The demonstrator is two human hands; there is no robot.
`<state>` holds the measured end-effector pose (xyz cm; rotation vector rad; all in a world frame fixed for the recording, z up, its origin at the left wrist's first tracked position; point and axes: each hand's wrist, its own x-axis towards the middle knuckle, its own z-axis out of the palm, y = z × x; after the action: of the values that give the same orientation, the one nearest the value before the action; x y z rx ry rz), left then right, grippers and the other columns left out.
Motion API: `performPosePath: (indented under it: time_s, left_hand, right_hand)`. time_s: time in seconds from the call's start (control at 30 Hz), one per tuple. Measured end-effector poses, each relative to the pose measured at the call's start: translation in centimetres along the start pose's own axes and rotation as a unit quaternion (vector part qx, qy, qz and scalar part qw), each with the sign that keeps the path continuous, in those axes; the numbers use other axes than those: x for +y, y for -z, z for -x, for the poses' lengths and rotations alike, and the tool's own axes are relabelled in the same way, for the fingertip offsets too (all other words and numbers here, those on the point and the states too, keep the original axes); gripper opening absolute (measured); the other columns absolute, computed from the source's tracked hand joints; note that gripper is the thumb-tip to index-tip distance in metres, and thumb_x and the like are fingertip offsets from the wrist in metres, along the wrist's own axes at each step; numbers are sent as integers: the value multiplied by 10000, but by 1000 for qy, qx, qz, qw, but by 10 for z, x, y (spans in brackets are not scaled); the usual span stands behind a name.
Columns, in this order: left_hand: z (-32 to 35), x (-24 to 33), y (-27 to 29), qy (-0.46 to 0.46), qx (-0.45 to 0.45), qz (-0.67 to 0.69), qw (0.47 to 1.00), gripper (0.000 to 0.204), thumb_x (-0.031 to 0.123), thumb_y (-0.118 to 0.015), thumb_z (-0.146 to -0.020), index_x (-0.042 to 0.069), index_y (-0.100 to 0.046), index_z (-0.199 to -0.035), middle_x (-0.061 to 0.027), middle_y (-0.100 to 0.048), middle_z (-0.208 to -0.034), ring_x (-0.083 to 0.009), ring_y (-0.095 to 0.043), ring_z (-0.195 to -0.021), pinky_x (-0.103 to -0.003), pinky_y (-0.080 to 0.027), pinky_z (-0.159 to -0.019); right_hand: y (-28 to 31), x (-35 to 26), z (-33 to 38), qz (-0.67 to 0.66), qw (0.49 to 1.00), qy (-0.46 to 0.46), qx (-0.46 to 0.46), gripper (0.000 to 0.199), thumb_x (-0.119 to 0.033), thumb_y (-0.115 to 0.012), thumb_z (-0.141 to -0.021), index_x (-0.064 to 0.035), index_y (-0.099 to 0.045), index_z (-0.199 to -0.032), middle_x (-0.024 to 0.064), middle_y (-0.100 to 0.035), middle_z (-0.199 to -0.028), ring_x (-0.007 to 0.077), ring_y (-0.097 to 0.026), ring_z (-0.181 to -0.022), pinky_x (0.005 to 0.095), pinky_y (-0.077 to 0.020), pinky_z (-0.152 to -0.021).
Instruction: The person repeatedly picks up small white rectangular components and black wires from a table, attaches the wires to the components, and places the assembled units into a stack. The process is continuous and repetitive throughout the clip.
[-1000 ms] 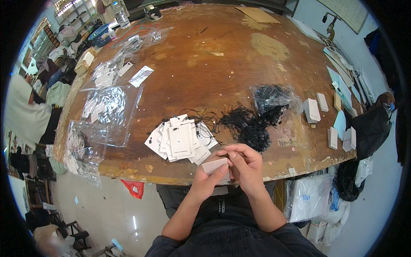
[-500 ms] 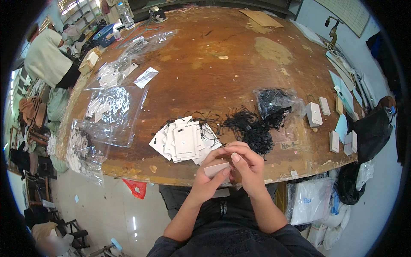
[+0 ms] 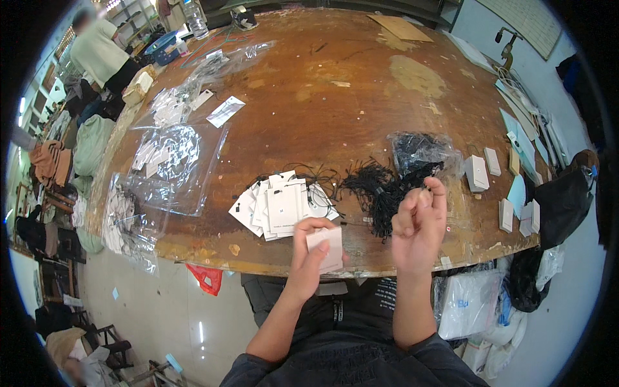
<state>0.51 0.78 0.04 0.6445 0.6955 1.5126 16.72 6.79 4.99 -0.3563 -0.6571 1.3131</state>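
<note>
Left fingers (image 3: pixel 312 224) grasp pale card (image 3: pixel 325 251); right fingers (image 3: pixel 438 198) curled, whether holding anything unclear. One white tag pile (image 3: pixel 284 209) beyond left fingers; one black string bundle (image 3: pixel 382 209) just left of right fingers; one clear bag (image 3: pixel 453 156), black strings (image 3: pixel 412 148) inside, beyond right. Worn brown table (image 3: pixel 303 116) ahead, pale wall (image 3: pixel 551 103) far right.

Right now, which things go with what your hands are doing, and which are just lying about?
Seems part of the job:
pale card in the left hand
white tags
black strings

Probably just lying about:
water bottle
blue tub
brown cardboard
</note>
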Motion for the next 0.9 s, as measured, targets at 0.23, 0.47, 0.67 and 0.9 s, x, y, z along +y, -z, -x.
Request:
performPosePath:
  time_s: [0.23,0.47,0.67,0.9]
  left_hand:
    - [-10,3,8,-161,78,-409,895,204,109,-575,-949,-18,-530,-1102,-92,-617,-934,-148,-613,-832,-265,-499,-724]
    - [-5,-7,-3,-194,156,-273,929,181,5,-645,-880,-40,-588,-1046,-98,-648,-953,-108,-611,-843,-244,-499,-734]
    - [-3,-6,-1,-216,149,-320,910,190,-25,-652,-863,-36,-595,-1045,-96,-663,-918,-104,-620,-838,-246,-512,-703]
    - [-10,3,3,-344,82,-475,806,271,-68,-695,-728,40,-657,-973,-68,-669,-924,-218,-645,-816,-324,-515,-706]
  right_hand:
    - [-16,38,32,353,930,-70,-70,69,-61,-583,-941,4,-595,-957,44,-647,-836,74,-569,-697,216,-474,-645]
    - [-24,48,32,532,834,43,-138,66,-17,-618,-882,19,-566,-903,125,-587,-803,204,-599,-664,304,-476,-605]
    - [-25,51,31,556,806,82,-186,48,-10,-589,-878,4,-554,-907,152,-573,-809,310,-586,-671,353,-469,-600]
    - [-15,44,24,525,821,42,-222,27,-23,-559,-913,-1,-557,-898,79,-568,-781,172,-540,-651,281,-431,-599]
